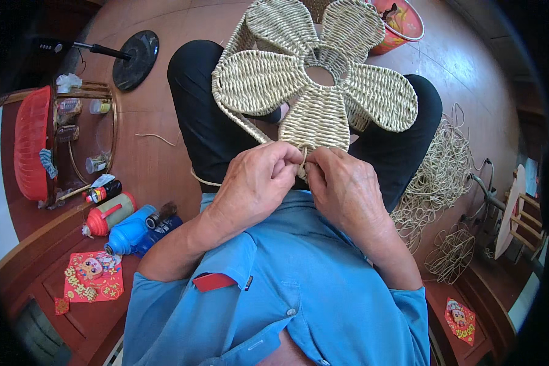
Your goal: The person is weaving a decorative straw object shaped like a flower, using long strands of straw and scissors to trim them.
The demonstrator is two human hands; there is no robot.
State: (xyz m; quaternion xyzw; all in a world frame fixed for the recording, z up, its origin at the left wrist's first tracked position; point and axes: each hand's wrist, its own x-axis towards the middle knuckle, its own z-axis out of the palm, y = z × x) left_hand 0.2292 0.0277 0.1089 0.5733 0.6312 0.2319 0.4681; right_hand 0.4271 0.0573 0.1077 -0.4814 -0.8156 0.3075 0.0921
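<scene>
A flower-shaped piece of woven straw rope (316,116) rests across my knees, its several petals set around a round hole. At the tip of the nearest petal, my left hand (259,177) pinches a strand of straw cord (303,157). My right hand (346,183) is closed on the same spot from the other side, thumb and forefinger pressed at the cord. The fingertips of both hands nearly meet there. A thicker woven edge runs from the left petal down to my left hand. The exact loop or knot between the fingers is partly hidden.
Loose straw cord (439,171) lies heaped on the floor at right, with a smaller coil (450,253) nearer. A red bucket (402,27) stands beyond my right knee. At left are a fan base (136,60), a red basin (33,143), and thermos flasks (108,213).
</scene>
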